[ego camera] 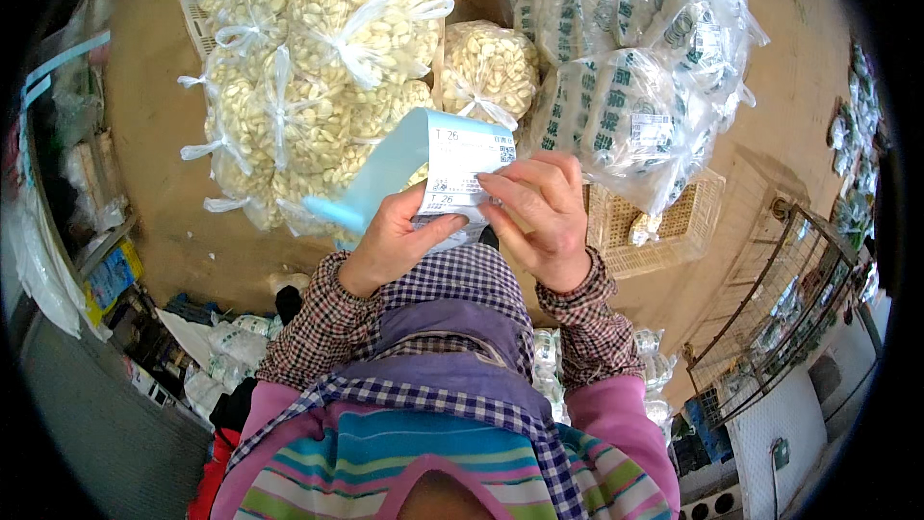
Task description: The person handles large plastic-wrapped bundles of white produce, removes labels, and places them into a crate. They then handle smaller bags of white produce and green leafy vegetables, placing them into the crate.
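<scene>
Between both hands I see a strip of printed white labels (462,159) on light-blue backing paper (390,159), which curls away to the left. My left hand (401,238) grips the strip's lower left side between thumb and fingers. My right hand (541,213) has its thumb and fingertips at the right edge of a label, pinching it. Beyond the strip lie clear plastic bags of peeled garlic cloves (289,87), tied with knots, and one more garlic bag (491,65) stands to their right.
Large clear bags of packed goods (621,101) with green print stand at the upper right. Below them is a beige plastic basket (657,260) with a small item inside. A wire rack (751,310) stands at the right. Plastic sheeting (43,253) hangs at the left.
</scene>
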`<action>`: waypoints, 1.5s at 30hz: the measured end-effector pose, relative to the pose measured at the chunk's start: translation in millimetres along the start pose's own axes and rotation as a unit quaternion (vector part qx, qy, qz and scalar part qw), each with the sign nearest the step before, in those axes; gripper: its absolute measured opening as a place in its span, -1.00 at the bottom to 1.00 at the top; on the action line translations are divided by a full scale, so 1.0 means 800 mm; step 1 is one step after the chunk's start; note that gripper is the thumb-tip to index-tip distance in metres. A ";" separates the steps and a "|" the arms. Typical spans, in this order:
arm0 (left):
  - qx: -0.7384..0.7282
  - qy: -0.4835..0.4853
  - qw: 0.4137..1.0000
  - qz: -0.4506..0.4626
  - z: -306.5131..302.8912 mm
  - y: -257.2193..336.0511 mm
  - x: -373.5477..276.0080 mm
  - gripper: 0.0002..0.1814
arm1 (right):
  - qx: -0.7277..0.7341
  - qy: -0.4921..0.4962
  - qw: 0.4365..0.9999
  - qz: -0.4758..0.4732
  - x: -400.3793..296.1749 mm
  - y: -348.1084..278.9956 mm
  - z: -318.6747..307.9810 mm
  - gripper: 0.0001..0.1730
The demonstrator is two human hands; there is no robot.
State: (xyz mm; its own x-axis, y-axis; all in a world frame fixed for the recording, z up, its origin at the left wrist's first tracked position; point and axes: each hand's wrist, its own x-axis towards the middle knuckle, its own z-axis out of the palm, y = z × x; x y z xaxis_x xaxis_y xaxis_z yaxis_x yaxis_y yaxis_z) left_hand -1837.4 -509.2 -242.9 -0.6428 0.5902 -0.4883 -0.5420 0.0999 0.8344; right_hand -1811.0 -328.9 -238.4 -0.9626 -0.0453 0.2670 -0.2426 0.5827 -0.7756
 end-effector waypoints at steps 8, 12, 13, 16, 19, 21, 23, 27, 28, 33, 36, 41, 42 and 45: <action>0.198 -0.050 0.975 -0.087 0.013 -0.009 0.017 -0.69 | 0.221 -0.149 0.962 0.063 -0.016 0.056 0.024 -0.78; 0.160 -0.092 0.969 -0.166 -0.012 -0.056 0.007 -0.62 | 0.523 -0.218 0.732 0.378 -0.055 0.114 0.075 -0.85; 0.150 -0.100 0.965 -0.188 -0.020 -0.065 0.006 -0.61 | 0.569 -0.212 0.642 0.469 -0.052 0.130 0.085 -0.85; 0.026 -0.025 0.975 -0.221 -0.030 -0.075 0.006 -0.58 | 0.487 -0.166 0.754 0.408 -0.016 0.168 0.096 -0.85; -0.009 0.020 0.977 -0.213 -0.035 -0.078 0.015 -0.56 | 0.242 -0.205 0.946 0.069 0.014 0.113 0.098 -0.81; 0.028 0.011 0.980 -0.196 -0.039 -0.077 0.029 -0.56 | 0.226 -0.256 0.938 0.066 0.011 0.103 0.103 -0.80; 0.011 -0.007 0.980 -0.201 -0.044 -0.081 0.031 -0.58 | 0.266 -0.264 0.919 0.121 -0.001 0.111 0.111 -0.82; -0.009 -0.028 0.977 -0.211 -0.057 -0.086 0.033 -0.60 | 0.466 -0.228 0.732 0.441 -0.007 0.144 0.119 -0.89; -0.016 -0.024 0.975 -0.218 -0.061 -0.088 0.034 -0.60 | 0.453 -0.168 0.719 0.500 -0.001 0.168 0.116 -0.88; -0.104 0.091 0.963 -0.232 -0.074 -0.074 0.051 -0.56 | 0.069 0.211 0.963 0.153 0.073 0.270 0.129 -0.92; -0.126 0.098 0.963 -0.216 -0.079 -0.069 0.067 -0.54 | -0.273 0.000 0.961 -0.035 0.042 0.338 0.184 -0.73; -0.140 0.134 0.960 -0.201 -0.079 -0.076 0.072 -0.53 | -0.309 -0.217 0.925 0.047 -0.068 0.289 0.248 -0.53; -0.131 0.133 0.961 -0.204 -0.077 -0.076 0.070 -0.53 | -0.302 -0.242 0.920 0.062 -0.090 0.275 0.244 -0.52; -0.115 0.131 0.965 -0.194 -0.074 -0.071 0.071 -0.53 | -0.266 -0.166 0.931 0.190 -0.121 0.256 0.235 -0.51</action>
State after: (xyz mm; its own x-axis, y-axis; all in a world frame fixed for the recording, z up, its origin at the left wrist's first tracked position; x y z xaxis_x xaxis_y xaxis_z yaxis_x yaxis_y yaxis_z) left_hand -1875.3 -528.7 -333.3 -0.4658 0.3173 -0.8261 -0.8560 0.0749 0.5115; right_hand -1790.2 -357.6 -530.3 -0.9724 0.0488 -0.2281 0.1314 0.9227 -0.3625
